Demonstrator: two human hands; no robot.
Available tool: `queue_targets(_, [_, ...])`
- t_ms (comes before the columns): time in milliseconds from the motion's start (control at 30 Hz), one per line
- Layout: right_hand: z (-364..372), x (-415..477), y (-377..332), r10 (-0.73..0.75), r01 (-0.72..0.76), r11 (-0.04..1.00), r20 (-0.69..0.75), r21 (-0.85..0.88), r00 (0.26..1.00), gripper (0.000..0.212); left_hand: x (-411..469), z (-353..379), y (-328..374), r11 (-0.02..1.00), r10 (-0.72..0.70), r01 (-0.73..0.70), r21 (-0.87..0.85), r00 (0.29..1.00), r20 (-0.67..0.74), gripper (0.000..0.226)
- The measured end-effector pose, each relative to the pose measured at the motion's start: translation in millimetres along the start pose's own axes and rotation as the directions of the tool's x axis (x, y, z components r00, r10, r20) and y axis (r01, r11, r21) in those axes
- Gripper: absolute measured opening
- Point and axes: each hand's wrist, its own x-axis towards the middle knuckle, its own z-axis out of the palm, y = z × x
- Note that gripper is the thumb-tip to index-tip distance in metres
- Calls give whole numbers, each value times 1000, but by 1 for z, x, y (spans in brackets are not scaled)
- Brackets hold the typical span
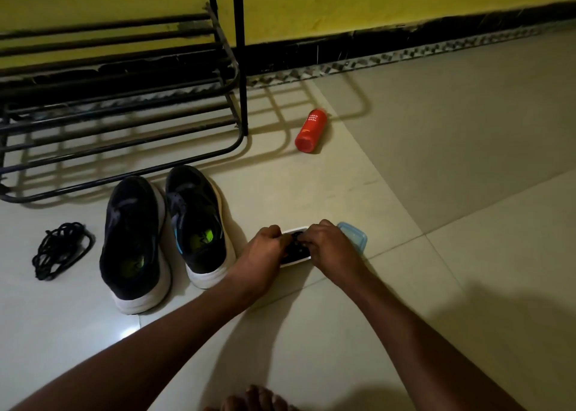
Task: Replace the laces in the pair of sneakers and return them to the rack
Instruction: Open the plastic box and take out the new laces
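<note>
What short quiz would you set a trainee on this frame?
1. True or false: the sneakers stand on the floor before the rack.
2. Where are the loose laces? A left of the sneakers; B between them; C on the rack.
3. Fill in: the left hand and right hand pinch a dark lace in the white ____, its blue lid beside it.
Key: 1 true; 2 A; 3 container.
</note>
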Motion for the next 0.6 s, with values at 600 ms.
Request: queue_targets(600, [-2, -28, 44, 499, -482, 867, -212, 127, 840, 48, 6, -2, 7, 966, 133, -162, 203, 980, 151, 50])
